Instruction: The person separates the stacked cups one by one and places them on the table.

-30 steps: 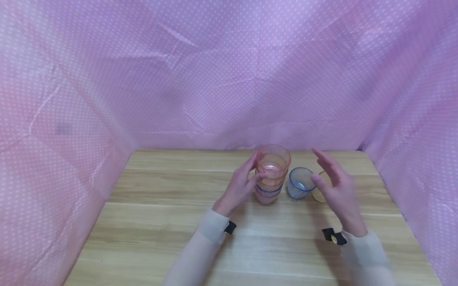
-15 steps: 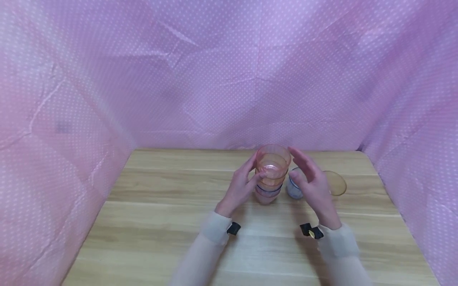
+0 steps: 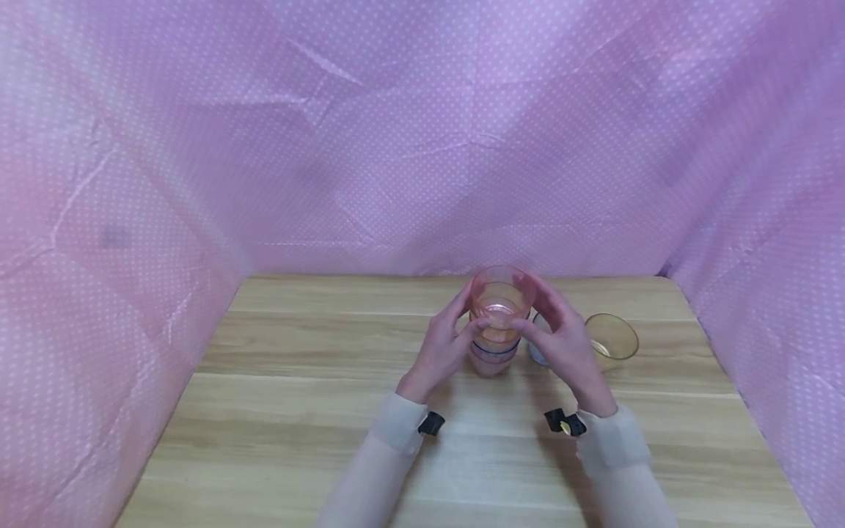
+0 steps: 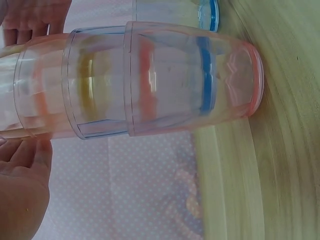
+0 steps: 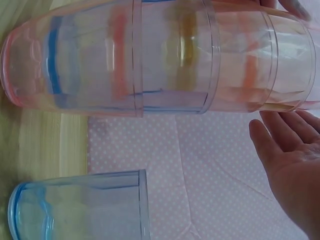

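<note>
A tall upright stack of clear tinted cups (image 3: 494, 361) stands on the table, pink at the bottom, with blue and amber ones between and a pink cup (image 3: 502, 282) on top. My left hand (image 3: 439, 352) holds the upper part from the left, thumb in front and fingers behind. From the other side my right hand (image 3: 569, 348) curves round the same upper cups, its thumb across the front. In the right wrist view, the nearest fingertip (image 5: 256, 130) lies just beside the cup wall. Some fingers are hidden behind the stack.
Right of the stack stands a single blue cup (image 5: 85, 205), mostly covered by my right hand in the head view. Beyond it is a yellow cup (image 3: 615, 339). The wooden table (image 3: 297, 411) is enclosed by pink dotted cloth (image 3: 396, 147).
My right hand has moved left from over the blue and yellow cups to the stack's right side, uncovering the yellow cup. My left hand and the stack have stayed nearly still.
</note>
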{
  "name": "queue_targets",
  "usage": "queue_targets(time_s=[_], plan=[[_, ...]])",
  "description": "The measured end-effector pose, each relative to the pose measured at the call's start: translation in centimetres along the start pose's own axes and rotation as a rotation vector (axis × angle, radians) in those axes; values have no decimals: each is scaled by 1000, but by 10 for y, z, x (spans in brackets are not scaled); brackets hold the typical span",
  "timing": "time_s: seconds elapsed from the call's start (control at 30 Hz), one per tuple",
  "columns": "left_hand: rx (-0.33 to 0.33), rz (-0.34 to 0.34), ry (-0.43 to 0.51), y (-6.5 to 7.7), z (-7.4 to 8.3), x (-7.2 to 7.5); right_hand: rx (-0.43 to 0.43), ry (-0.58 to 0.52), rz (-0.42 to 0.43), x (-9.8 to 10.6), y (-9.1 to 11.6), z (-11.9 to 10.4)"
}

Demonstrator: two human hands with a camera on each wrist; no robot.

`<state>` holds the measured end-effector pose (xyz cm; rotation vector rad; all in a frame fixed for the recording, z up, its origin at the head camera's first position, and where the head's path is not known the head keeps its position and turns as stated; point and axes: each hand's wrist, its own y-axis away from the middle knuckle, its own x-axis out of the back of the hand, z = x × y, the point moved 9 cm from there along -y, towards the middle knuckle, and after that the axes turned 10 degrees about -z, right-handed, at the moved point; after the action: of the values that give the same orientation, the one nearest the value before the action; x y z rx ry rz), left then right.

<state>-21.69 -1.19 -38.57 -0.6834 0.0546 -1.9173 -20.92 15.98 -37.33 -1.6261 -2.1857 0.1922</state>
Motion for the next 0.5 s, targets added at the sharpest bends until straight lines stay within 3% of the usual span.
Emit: queue_targets(time_s=[0.37,0.5], plan=[[-40,-43,22,0,1,2,33,53,-43,-1,-4,-2],[-23,-64,28,-2,0,5,40,75,-43,-1,-5,-2]])
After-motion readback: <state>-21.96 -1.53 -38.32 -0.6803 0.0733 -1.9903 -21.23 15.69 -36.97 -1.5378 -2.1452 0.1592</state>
